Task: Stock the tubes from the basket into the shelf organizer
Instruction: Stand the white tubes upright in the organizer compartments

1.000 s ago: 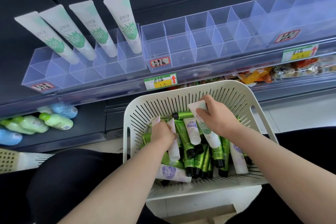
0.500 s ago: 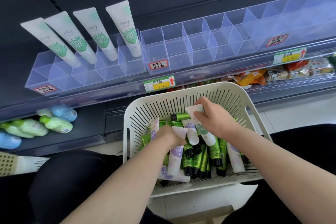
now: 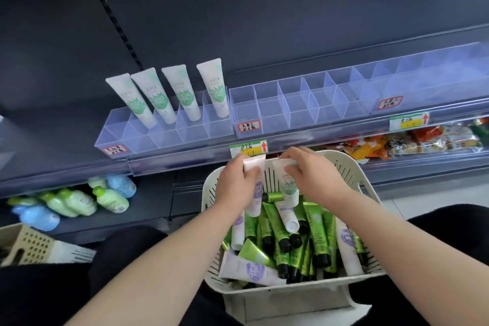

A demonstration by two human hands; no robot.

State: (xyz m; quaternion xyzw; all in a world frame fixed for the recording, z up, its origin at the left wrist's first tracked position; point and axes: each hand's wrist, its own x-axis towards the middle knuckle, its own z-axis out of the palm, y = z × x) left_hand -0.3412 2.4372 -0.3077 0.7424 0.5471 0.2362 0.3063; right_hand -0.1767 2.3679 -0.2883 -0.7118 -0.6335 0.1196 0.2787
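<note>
A cream slotted basket [image 3: 352, 167] on my lap holds several green, white-and-purple and white-and-green tubes [image 3: 315, 235]. My left hand [image 3: 236, 185] grips a white tube with a purple print [image 3: 255, 193], lifted above the basket's far rim. My right hand [image 3: 312, 174] grips a white tube with a green print [image 3: 288, 188], also raised. On the shelf stand clear divided organizers: the left one [image 3: 164, 135] carries several white-and-green tubes [image 3: 182, 95] upright in its back row, and the middle one [image 3: 288, 111] has bare cells.
Green and blue bottles [image 3: 79, 201] lie on the lower shelf at left. A second cream basket [image 3: 31, 246] sits at the lower left. Snack packets [image 3: 412, 140] fill the lower shelf at right. Price labels [image 3: 248, 148] hang on the shelf edge.
Both hands have risen out of the basket's pile toward the shelf edge, each carrying a tube. The view has tilted upward, showing more of the shelf.
</note>
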